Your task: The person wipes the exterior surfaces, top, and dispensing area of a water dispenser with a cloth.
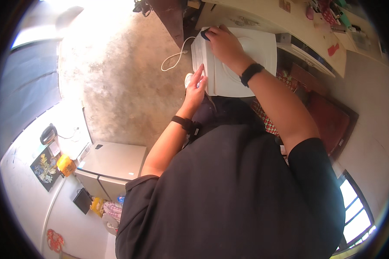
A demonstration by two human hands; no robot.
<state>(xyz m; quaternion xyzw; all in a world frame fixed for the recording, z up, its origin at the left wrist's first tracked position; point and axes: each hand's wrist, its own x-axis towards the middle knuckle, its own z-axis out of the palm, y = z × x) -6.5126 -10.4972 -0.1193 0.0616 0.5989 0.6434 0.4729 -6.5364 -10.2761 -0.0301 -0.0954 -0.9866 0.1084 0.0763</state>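
Observation:
A white box-shaped appliance (262,48) with a large round outline on its face stands in front of me. My right hand (225,43) reaches across to its far left corner. The fingers there are closed on a small dark cloth or pad (205,34), which is pressed against the corner. My left hand (196,85) rests at the appliance's near left edge, with its fingers stretched out and apart. A white cord (171,65) loops from the appliance's left side onto the floor. Part of a white shoe (188,79) shows beside my left hand.
A dark red cabinet (168,16) and a cream furniture panel (262,14) stand beyond the appliance. To the right are a grey-white unit (303,53) and a dark red wooden piece (330,121). A refrigerator (116,158) stands at the lower left, past the concrete floor (126,74).

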